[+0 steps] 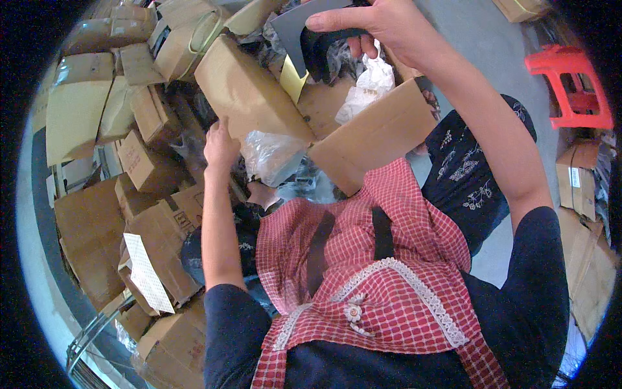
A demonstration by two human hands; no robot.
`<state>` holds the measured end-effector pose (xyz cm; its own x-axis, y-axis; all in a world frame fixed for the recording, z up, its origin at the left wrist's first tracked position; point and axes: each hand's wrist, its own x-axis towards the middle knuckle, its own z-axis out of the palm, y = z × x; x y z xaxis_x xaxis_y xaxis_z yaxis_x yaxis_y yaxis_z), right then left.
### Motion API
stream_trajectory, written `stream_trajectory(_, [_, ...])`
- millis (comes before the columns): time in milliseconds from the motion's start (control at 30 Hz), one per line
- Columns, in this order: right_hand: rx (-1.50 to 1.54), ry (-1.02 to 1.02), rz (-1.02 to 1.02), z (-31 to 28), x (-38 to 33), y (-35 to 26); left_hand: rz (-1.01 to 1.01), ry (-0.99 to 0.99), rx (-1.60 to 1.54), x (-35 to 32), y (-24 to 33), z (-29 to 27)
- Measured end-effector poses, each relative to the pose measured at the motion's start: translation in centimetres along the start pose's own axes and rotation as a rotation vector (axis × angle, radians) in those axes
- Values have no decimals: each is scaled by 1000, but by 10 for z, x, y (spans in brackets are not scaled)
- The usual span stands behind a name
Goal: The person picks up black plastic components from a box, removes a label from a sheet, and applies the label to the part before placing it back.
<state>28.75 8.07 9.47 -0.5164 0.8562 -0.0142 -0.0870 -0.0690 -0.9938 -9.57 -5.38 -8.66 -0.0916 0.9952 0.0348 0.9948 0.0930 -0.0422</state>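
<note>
Box (363, 139): open brown cardboard, matte flaps spread. Right hand (369, 26) above it, fingers closed on a flat dark grey sheet (299, 29). Left hand (220, 146) presses the box's left flap; grip not visible. Crinkled clear plastic (272, 155) inside, white paper (366, 87) beyond.

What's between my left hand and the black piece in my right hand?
In the head view, a raised brown box flap stands between the left hand and the black piece held in the right hand.
</note>
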Motion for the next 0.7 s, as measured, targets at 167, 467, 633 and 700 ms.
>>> stream_trajectory(167, [8,-8,3,-3,0,7,-160,-277,-272,-52,95,-12])
stream_trajectory(467, [-17,-42,8,20,-2,-1,-430,-499,-199,-117,-27,67])
stream_trajectory(633, [-94,-47,30,23,4,4,-495,-189,-478,-90,2,55])
stream_trajectory(700, [-26,-60,81,31,-3,1,-529,-179,-664,-79,16,19])
